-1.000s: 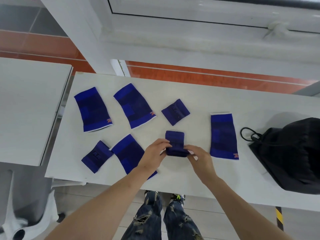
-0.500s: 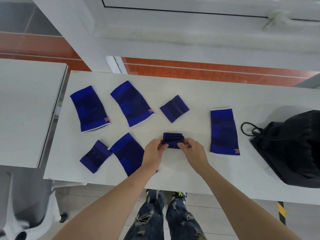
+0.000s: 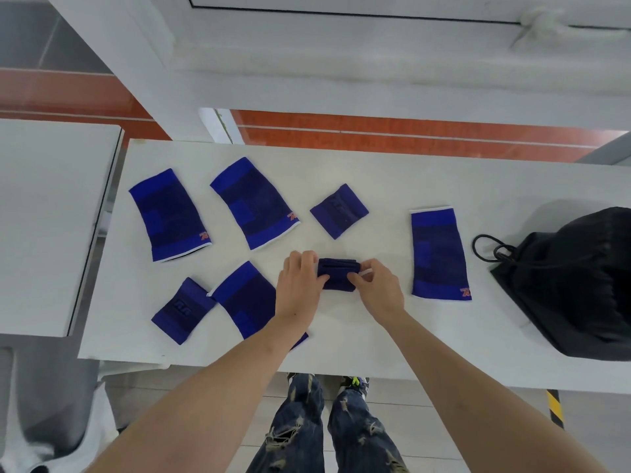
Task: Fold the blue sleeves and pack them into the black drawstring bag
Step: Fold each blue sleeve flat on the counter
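A folded blue sleeve [image 3: 338,272] lies on the white table [image 3: 375,339] in front of me. My left hand [image 3: 297,284] grips its left end and my right hand [image 3: 379,291] pinches its right end. Three long blue sleeves lie flat at the far left [image 3: 169,216], far middle [image 3: 254,203] and right [image 3: 439,252]. Another long sleeve [image 3: 247,298] lies partly under my left forearm. Two small folded sleeves rest at the near left [image 3: 182,310] and far middle [image 3: 339,211]. The black drawstring bag [image 3: 573,285] sits at the table's right end, its cord loop pointing left.
A second white table [image 3: 51,216] stands to the left across a narrow gap. A window sill and wall run beyond the far edge. My legs in torn jeans [image 3: 324,428] show below the near edge.
Both hands have folded the held sleeve over once more, making it shorter and thicker. The camera view has shifted slightly; the other sleeves and the bag lie as before.
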